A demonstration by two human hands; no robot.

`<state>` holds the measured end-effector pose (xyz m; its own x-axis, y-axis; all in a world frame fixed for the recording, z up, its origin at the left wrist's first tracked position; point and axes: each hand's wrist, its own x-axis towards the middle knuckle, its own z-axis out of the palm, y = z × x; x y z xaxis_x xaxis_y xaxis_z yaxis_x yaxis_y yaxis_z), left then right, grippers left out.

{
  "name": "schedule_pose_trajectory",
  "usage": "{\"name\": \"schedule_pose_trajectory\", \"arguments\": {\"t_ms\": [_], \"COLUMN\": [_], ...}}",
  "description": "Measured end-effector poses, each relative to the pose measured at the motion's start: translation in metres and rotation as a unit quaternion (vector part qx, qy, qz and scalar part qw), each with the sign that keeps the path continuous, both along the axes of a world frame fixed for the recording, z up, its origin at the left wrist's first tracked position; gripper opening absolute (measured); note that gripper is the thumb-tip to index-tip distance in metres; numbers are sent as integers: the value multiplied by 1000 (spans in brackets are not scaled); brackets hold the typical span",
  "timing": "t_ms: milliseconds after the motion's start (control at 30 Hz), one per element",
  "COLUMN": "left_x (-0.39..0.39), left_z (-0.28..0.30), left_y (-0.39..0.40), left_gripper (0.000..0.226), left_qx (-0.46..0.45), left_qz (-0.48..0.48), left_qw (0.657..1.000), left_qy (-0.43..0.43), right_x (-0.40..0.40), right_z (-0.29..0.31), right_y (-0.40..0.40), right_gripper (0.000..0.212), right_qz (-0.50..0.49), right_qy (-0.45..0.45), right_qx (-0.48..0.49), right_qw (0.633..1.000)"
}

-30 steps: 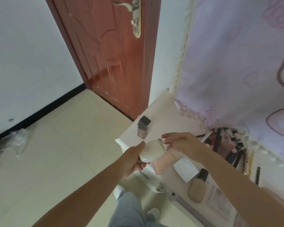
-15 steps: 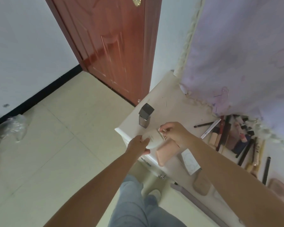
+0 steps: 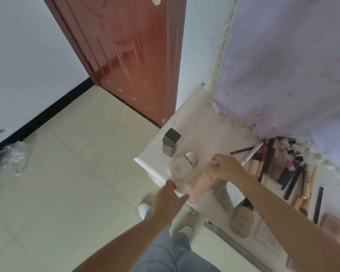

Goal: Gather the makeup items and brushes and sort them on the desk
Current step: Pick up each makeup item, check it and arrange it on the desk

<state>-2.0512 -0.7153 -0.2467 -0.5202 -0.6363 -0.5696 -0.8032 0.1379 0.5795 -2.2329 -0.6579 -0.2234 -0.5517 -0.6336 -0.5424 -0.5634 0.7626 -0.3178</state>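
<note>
A white rounded bottle (image 3: 180, 169), blurred, lies on the white desk (image 3: 194, 122) near its front left corner, beside a pink tube (image 3: 198, 186). My left hand (image 3: 169, 197) hovers at the desk's edge just below the bottle, fingers relaxed and off it. To the right of the bottle, above the tube, my right hand (image 3: 226, 166) has loosely curled fingers that hold nothing. A square bottle with a black cap (image 3: 170, 143) stands upright behind the white one. Several brushes and pencils (image 3: 273, 160) lie heaped at the right.
A beige foundation bottle (image 3: 241, 222) and a flat white case (image 3: 232, 193) lie near the desk's front edge. A lilac cloth (image 3: 283, 65) hangs over the back of the desk. A red-brown door (image 3: 130, 55) stands left of it, above a tiled floor (image 3: 77, 173).
Both hands held the white bottle over the desk corner before. Now it lies on the desk and both hands have come off it.
</note>
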Motion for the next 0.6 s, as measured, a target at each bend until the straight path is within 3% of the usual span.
{"name": "schedule_pose_trajectory", "arguments": {"t_ms": [100, 233, 300, 400, 467, 600], "left_x": [-6, -15, -15, -11, -8, -11], "left_z": [-9, -10, -9, -6, -1, 20], "left_y": [21, 27, 30, 36, 41, 42], "left_gripper": [47, 48, 56, 60, 57, 55], "left_qx": [12, 14, 16, 4, -19, -99], "left_qz": [-59, -23, -20, -40, -61, -86], "left_qw": [998, 1000, 1000, 999, 997, 982], "left_qy": [2, 8, 7, 17, 43, 137], "right_x": [7, 9, 12, 16, 18, 17], "right_z": [-3, -1, 6, 16, 27, 58], "right_y": [4, 4, 9, 20, 25, 31], "right_gripper": [38, 38, 31, 18, 10, 20], "right_qz": [-1, -82, -132, -141, -155, -201], "right_qy": [-28, -112, -190, -221, -231, -256], "right_qx": [26, -36, -65, -69, -72, -79], "right_qw": [999, 990, 971, 963, 958, 942]}}
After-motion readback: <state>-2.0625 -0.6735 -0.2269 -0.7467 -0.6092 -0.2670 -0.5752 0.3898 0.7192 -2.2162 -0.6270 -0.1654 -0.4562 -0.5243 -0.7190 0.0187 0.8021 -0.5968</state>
